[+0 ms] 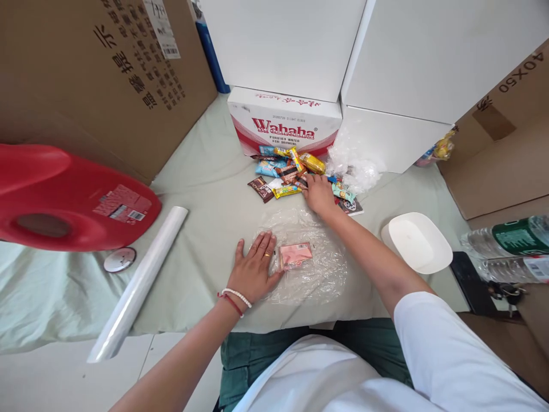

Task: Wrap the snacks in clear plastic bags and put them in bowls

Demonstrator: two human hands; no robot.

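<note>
A sheet of clear plastic film (326, 280) lies crinkled on the cloth in front of me, with a small pink snack packet (295, 254) on it. My left hand (253, 269) rests flat on the film's left edge, fingers spread, just left of the pink packet. Farther off, my right hand (318, 194) is at a heap of wrapped snacks. Its fingers are bent over a brown snack packet (301, 180) at the heap's near right side. Around it lie yellow packets (313, 163), a blue packet (269, 167) and a dark brown packet (260, 189).
A white plastic bowl (418, 243) stands on the right, near plastic bottles (514, 237) and a black phone-like slab (472, 280). Leftward lie a roll of film (141, 280), a round lid-like disc (120, 260) and a red jug (77, 200). A Wahaha carton (285, 123) and crumpled plastic (355, 160) are behind.
</note>
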